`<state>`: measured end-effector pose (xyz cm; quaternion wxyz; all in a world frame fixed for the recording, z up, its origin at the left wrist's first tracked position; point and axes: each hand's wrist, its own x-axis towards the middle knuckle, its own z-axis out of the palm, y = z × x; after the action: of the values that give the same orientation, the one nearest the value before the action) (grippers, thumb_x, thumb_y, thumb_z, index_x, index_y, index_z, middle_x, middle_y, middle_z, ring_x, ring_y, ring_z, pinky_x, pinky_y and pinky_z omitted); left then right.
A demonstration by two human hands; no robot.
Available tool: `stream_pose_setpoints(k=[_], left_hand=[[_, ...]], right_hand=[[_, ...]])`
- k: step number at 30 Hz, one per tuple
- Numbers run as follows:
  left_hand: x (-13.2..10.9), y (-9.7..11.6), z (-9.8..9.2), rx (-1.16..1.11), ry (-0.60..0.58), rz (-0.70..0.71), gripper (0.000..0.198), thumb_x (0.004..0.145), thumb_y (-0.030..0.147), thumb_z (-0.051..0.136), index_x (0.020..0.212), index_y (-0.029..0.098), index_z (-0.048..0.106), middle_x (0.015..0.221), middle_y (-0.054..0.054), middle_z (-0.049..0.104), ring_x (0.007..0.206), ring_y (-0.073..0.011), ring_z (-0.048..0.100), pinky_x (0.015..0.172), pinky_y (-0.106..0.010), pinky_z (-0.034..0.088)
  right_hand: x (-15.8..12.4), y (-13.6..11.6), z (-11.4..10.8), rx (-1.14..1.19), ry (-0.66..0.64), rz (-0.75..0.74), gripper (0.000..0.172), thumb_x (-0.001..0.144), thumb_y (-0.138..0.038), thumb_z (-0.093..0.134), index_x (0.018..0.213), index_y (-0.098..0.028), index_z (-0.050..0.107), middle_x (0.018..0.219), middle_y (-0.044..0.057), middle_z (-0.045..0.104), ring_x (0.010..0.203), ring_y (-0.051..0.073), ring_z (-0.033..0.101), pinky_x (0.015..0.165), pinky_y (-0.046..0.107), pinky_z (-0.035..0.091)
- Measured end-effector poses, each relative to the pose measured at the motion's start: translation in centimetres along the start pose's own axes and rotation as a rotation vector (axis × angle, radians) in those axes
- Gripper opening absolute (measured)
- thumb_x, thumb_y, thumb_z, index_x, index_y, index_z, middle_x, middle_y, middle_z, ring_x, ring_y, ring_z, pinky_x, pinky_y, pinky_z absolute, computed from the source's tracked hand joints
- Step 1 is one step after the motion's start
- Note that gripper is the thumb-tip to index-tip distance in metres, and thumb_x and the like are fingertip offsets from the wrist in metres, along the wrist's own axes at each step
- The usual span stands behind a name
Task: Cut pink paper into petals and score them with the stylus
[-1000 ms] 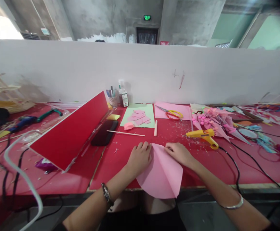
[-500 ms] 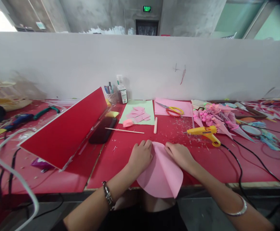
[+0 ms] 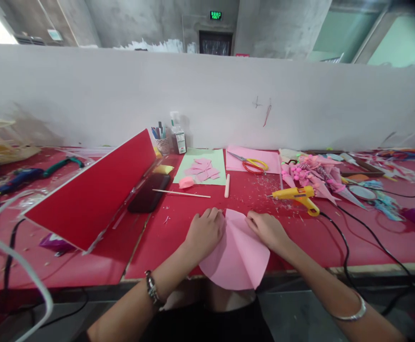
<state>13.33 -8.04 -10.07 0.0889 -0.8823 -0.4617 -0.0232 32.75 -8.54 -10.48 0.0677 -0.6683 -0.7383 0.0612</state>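
A sheet of pink paper (image 3: 234,254) with a rounded lower edge and a crease down its right part hangs partly over the table's front edge. My left hand (image 3: 206,231) is closed on its upper left side, fingers curled. On the upper right side my right hand (image 3: 267,229) grips the paper between thumb and fingers; the fingertips are partly hidden. Beyond the hands lie a pale pink stick (image 3: 227,185) and a thin wooden stick (image 3: 181,193). A yellow glue gun (image 3: 296,194) rests to the right of them.
Scissors (image 3: 250,164) lie on pink sheets at the back. Pink paper pieces (image 3: 203,169) are on a green sheet (image 3: 189,159). A red board (image 3: 100,194) leans on the left by a black phone (image 3: 149,192). Pink cones (image 3: 317,173) are piled at right; a black cord (image 3: 341,232) trails forward.
My hands have moved slightly apart at the top of the pink paper, and its upper part looks more spread. The whole view has shifted a little.
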Motion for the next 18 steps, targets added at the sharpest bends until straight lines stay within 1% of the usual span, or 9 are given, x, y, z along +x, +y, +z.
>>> stream_pose_setpoints(k=[1, 3, 5, 6, 7, 9, 12, 15, 18], left_hand=[[-0.3, 0.1, 0.0, -0.002, -0.001, -0.011, 0.040, 0.088, 0.030, 0.036, 0.126, 0.018, 0.040, 0.117, -0.011, 0.051, 0.101, -0.0235, 0.047, 0.074, -0.035, 0.042], [-1.0, 0.4, 0.0, -0.005, -0.005, -0.038, 0.045, 0.088, 0.038, 0.037, 0.130, 0.022, 0.036, 0.124, -0.012, 0.047, 0.107, -0.0260, 0.044, 0.078, -0.038, 0.041], [-1.5, 0.8, 0.1, -0.007, -0.011, -0.063, 0.046, 0.087, 0.041, 0.036, 0.130, 0.024, 0.036, 0.128, -0.012, 0.044, 0.111, -0.0276, 0.042, 0.081, -0.040, 0.040], [-1.7, 0.9, 0.2, -0.009, -0.014, -0.073, 0.046, 0.088, 0.040, 0.036, 0.130, 0.024, 0.036, 0.129, -0.012, 0.044, 0.111, -0.0277, 0.042, 0.081, -0.041, 0.040], [-1.8, 1.1, 0.2, -0.011, -0.017, -0.079, 0.045, 0.088, 0.039, 0.035, 0.130, 0.024, 0.037, 0.129, -0.012, 0.044, 0.111, -0.0276, 0.042, 0.082, -0.041, 0.040], [-1.8, 1.2, 0.2, -0.016, -0.020, -0.087, 0.044, 0.088, 0.037, 0.035, 0.130, 0.024, 0.038, 0.129, -0.011, 0.044, 0.110, -0.0273, 0.042, 0.082, -0.041, 0.040], [-1.7, 1.2, 0.0, -0.022, -0.018, -0.088, 0.044, 0.088, 0.037, 0.034, 0.130, 0.025, 0.038, 0.129, -0.010, 0.045, 0.110, -0.0269, 0.043, 0.082, -0.041, 0.040], [-1.7, 1.1, -0.1, -0.024, -0.014, -0.085, 0.044, 0.087, 0.038, 0.035, 0.129, 0.026, 0.039, 0.127, -0.009, 0.046, 0.109, -0.0273, 0.043, 0.081, -0.041, 0.041], [-1.7, 1.0, 0.0, -0.028, -0.011, -0.081, 0.045, 0.086, 0.040, 0.036, 0.129, 0.025, 0.039, 0.127, -0.010, 0.046, 0.108, -0.0280, 0.043, 0.081, -0.041, 0.041]], right_hand=[[0.1, 0.1, -0.1, 0.053, 0.009, -0.002, 0.022, 0.086, -0.030, 0.039, 0.080, -0.018, 0.056, 0.067, 0.005, 0.063, 0.065, 0.019, 0.060, 0.050, 0.024, 0.026], [0.0, 0.4, -0.4, 0.232, 0.020, -0.006, 0.024, 0.085, -0.036, 0.040, 0.097, -0.018, 0.052, 0.062, 0.001, 0.059, 0.060, 0.016, 0.057, 0.051, 0.022, 0.030], [-0.3, 0.6, -0.9, 0.501, -0.007, -0.006, 0.042, 0.083, -0.040, 0.042, 0.117, -0.016, 0.038, 0.057, -0.003, 0.054, 0.055, 0.014, 0.053, 0.051, 0.022, 0.033], [-0.6, 0.6, -1.1, 0.625, -0.035, -0.002, 0.050, 0.082, -0.041, 0.043, 0.124, -0.015, 0.031, 0.057, -0.005, 0.052, 0.054, 0.014, 0.052, 0.051, 0.022, 0.034], [-1.0, 0.7, -1.3, 0.718, -0.070, 0.004, 0.055, 0.081, -0.039, 0.045, 0.127, -0.014, 0.026, 0.058, -0.005, 0.052, 0.055, 0.014, 0.051, 0.052, 0.022, 0.035], [-1.7, 0.9, -1.4, 0.826, -0.127, 0.024, 0.058, 0.079, -0.034, 0.047, 0.129, -0.015, 0.024, 0.062, -0.004, 0.054, 0.057, 0.013, 0.052, 0.053, 0.022, 0.037], [-2.7, 1.1, -1.1, 0.839, -0.129, 0.011, 0.046, 0.080, -0.028, 0.045, 0.123, -0.017, 0.033, 0.065, -0.001, 0.058, 0.061, 0.015, 0.055, 0.056, 0.023, 0.039], [-3.4, 1.3, -0.6, 0.707, -0.062, -0.035, 0.032, 0.081, -0.026, 0.041, 0.113, -0.019, 0.043, 0.068, 0.001, 0.062, 0.064, 0.017, 0.058, 0.060, 0.026, 0.040], [-3.9, 1.7, -0.3, 0.571, -0.006, -0.048, 0.025, 0.082, -0.026, 0.040, 0.105, -0.020, 0.048, 0.071, 0.002, 0.064, 0.070, 0.019, 0.060, 0.064, 0.027, 0.039]])
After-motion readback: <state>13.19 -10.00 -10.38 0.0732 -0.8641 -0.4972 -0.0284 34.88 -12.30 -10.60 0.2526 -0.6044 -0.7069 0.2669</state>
